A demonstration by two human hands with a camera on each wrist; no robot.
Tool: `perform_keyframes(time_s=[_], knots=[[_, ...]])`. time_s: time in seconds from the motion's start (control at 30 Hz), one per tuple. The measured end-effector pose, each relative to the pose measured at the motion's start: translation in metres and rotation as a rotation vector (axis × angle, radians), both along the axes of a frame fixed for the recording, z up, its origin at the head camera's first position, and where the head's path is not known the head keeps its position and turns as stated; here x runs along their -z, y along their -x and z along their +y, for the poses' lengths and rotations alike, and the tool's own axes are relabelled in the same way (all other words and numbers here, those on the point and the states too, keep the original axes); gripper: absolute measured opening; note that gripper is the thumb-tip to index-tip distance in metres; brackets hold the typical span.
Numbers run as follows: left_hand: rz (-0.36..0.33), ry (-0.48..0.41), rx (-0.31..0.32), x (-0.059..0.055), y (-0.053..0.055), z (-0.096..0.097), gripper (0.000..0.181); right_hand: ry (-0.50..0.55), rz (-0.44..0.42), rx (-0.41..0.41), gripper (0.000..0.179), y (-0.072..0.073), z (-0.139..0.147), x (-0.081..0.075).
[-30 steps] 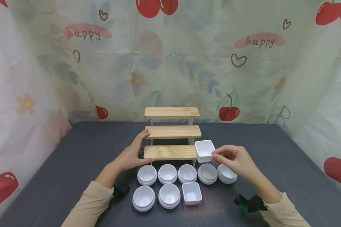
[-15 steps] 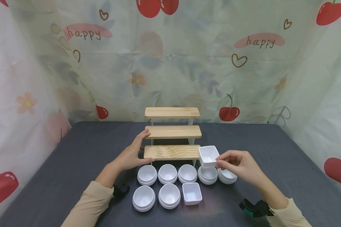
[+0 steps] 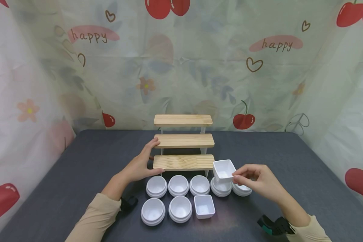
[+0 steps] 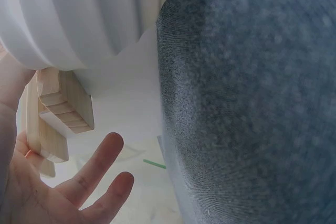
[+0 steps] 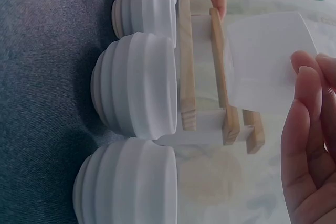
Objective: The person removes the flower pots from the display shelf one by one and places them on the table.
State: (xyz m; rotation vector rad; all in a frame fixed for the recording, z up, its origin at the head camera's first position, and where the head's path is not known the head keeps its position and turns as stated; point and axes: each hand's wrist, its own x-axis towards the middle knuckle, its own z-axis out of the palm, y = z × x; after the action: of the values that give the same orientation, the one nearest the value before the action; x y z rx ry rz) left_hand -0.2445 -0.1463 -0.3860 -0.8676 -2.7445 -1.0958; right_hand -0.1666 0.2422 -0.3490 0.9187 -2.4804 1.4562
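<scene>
My left hand [image 3: 138, 164] grips the left end of a three-tier wooden display stand [image 3: 184, 162]. Its thumb lies at the bottom shelf's front corner and a fingertip at the middle shelf's end. Two of its fingers [image 4: 97, 163] stretch out free in the left wrist view. Between right thumb and fingertips, a square white bowl [image 3: 224, 170] is pinched at its right side. The right hand [image 3: 258, 178] keeps it raised beside the stand's lower right corner, partly covering the round ribbed bowls [image 3: 221, 192] behind it in the head view. In the right wrist view, the square bowl [image 5: 268, 59] hangs apart from the shelves.
Several white round ribbed bowls [image 3: 156, 186] stand in a row before the stand. Nearer lie two more round bowls [image 3: 180, 209] and another square bowl [image 3: 204, 206]. Dark grey cloth covers the table [image 3: 109, 148]; a printed curtain [image 3: 181, 67] rises behind.
My right hand has shifted right and toward me, slightly lower, carrying the square bowl away from the bottom shelf's edge. The left hand and stand have stayed put.
</scene>
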Motion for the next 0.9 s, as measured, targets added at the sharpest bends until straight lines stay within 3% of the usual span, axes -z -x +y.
perform_keyframes(time_s=[0.9], knots=[[-0.003, -0.003, -0.004, 0.0, 0.0, 0.0, 0.097, 0.021, -0.029, -0.176, 0.019, -0.003, 0.01, 0.008]])
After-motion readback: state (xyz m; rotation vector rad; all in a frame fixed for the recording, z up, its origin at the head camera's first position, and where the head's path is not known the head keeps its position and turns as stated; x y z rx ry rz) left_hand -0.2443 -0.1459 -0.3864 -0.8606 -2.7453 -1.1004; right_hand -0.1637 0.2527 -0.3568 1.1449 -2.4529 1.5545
